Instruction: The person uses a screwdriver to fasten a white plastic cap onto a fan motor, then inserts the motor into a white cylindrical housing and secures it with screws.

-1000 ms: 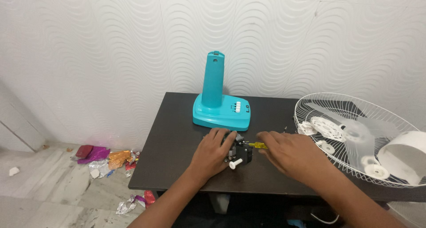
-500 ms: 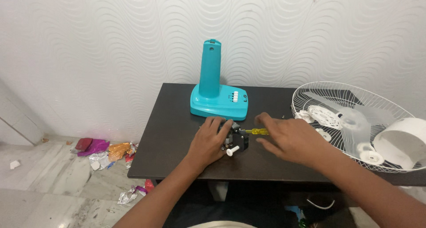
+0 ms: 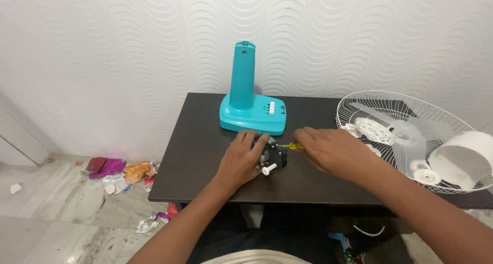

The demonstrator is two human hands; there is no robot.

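Since a moment ago the right hand [image 3: 328,150] has drawn in from a spread, open pose and now closes on the yellow-handled screwdriver [image 3: 290,146], its tip toward the small black fan motor with a white shaft [image 3: 273,160]. The left hand [image 3: 241,160] grips that motor (fingers curled over its top) on the dark rectangular surface [image 3: 200,156], just in front of the turquoise plastic fan base [image 3: 251,110]. A white wire fan guard [image 3: 405,135] lies to the right.
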